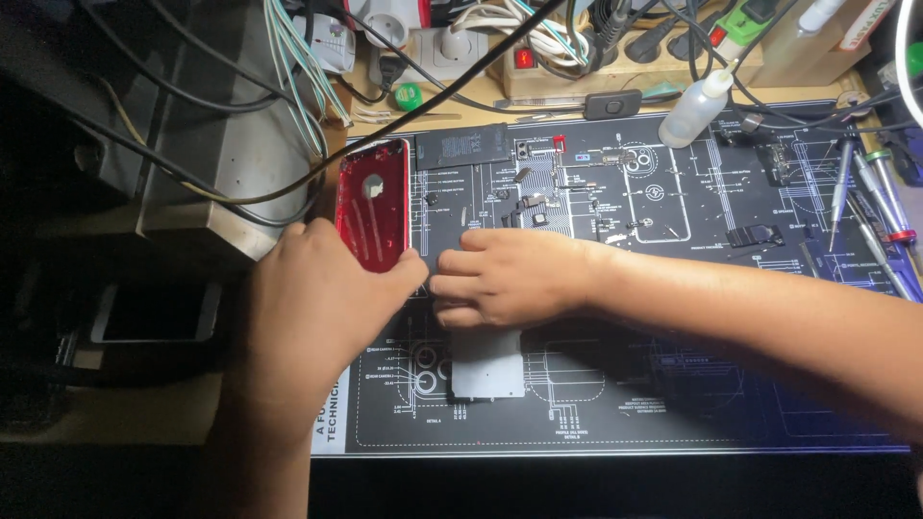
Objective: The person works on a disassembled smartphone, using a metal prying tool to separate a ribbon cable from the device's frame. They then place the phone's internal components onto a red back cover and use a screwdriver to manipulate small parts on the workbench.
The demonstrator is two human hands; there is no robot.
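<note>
The red phone housing [373,204] lies lengthwise away from the person, its near end under the left hand [312,308], whose fingers press it. The right hand [510,279], fingers together, rests beside it on a grey plate [487,370].

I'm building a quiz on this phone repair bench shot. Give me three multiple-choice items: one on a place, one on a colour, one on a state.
1. Where does the white plastic squeeze bottle stand?
A. at the mat's far edge
B. on the near edge
C. in a hand

2. What colour is the glossy phone back housing?
A. blue
B. red
C. silver

3. How does the left hand meet that housing?
A. apart from it
B. flat beneath it
C. touching its near end

Answers: 1 A, the bottle sits at the far edge of the black printed work mat. 2 B, the shell is plainly red. 3 C, its fingers cover the housing's near end, beside the right hand.
</note>
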